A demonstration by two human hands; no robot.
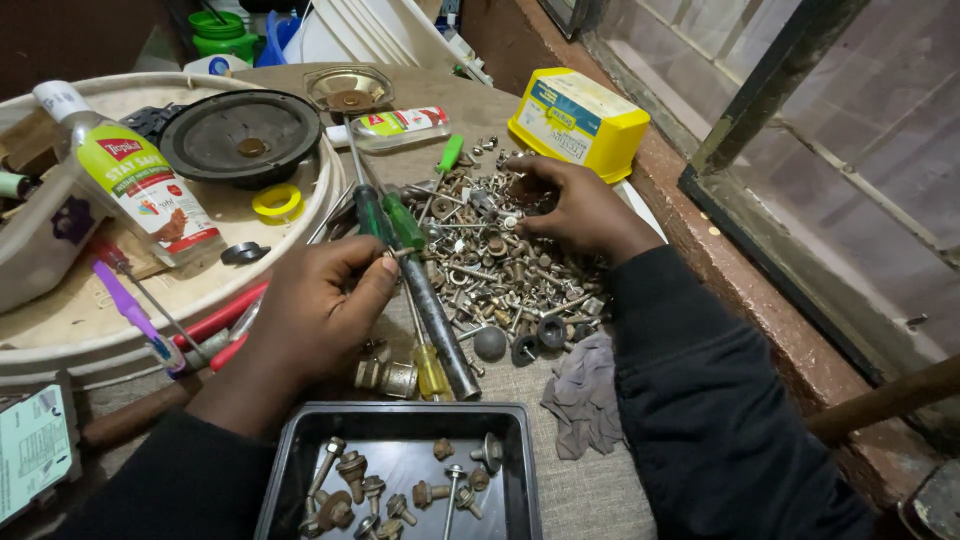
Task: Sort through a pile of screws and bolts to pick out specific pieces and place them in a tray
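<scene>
Screw [404,252] in left hand [320,310] points right, lying crosswise.

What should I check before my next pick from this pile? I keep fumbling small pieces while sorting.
1. Right hand on the pile of screws and bolts: ok, fingertips rest in it.
2. Left hand free: not ok, it pinches something small.
3. Black tray has room: ok, bare space beside the bolts in it.
4. Path to tray: not ok, screwdrivers lie across it.
5. Grey cloth clear of tray: ok.
</scene>
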